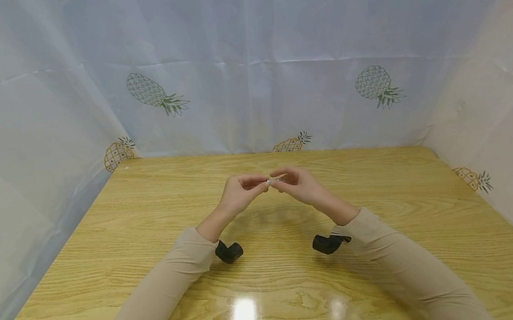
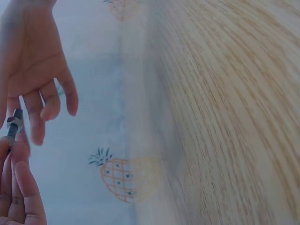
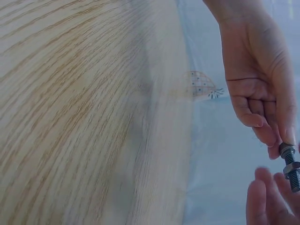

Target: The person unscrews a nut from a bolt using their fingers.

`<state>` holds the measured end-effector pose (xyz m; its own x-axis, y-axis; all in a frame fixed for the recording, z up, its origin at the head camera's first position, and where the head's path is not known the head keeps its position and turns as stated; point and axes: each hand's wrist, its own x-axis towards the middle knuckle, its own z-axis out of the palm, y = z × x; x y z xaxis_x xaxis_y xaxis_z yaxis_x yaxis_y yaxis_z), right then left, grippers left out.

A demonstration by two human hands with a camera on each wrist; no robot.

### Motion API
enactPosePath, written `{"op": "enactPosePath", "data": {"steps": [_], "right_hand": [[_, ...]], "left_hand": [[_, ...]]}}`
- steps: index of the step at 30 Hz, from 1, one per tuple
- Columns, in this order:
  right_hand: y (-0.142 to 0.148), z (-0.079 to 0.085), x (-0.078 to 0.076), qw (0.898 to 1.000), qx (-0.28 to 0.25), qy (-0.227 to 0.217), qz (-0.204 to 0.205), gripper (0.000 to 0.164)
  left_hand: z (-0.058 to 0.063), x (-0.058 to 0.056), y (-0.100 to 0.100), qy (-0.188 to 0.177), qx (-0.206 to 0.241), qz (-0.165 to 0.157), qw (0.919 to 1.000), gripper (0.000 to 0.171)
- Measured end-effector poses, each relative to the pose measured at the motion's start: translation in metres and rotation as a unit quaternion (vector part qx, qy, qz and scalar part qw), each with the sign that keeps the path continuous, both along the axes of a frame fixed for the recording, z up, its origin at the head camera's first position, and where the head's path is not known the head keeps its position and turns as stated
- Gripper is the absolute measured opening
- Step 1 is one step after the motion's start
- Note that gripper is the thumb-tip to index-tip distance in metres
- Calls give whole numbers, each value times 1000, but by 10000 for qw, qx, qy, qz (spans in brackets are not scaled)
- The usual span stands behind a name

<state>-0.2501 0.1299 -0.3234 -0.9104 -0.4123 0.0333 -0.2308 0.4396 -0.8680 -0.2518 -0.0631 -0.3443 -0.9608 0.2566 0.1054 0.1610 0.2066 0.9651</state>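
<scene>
Nearest, two sleeves [image 1: 157, 290] converge on the bolt [image 3: 294, 183], with black wrist pieces [image 1: 230, 252] at the cuffs on its near side. Left hand [image 1: 236, 193]: thumb and fingertips pinch the bolt at its head end. Right hand [image 1: 303, 183]: at the bolt's free end, fingers apart and loosely bent, with no grip evident; whether a fingertip brushes the thread cannot be told. The bolt is held between the hands, above the table [image 1: 288, 287]; the nut [image 3: 292, 169] sits partway along it. Beyond the bolt, past the table's far edge, hangs a curtain [image 1: 250, 103] printed with pineapples. The step in hand appears to be turning the nut along the thread; the next move would call for right thumb and fingertip on the nut's flats, the left hand keeping the head from spinning.
</scene>
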Motion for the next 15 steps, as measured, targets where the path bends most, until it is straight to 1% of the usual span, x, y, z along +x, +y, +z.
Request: {"op": "enactPosePath", "data": {"steps": [3,6,11,13,15], "right_hand": [[0,0,-1,9999,36,-133,51,39],[0,0,0,9998,62,-179,-41,36],[-1,0,0,9998,28,79,-182,30],[-1,0,0,9997,-17,157,-182,31],[-1,1,1,9998,-73,114,-171,34]], "left_hand": [[1,1,0,21,-61,21,10000,28],[1,1,-1,52,-97,28,9999,28],[0,1,-2,79,-52,23,10000,27],[0,0,-2,66,-18,24,10000,27],[0,0,-1,60,-5,10,10000,27]]}}
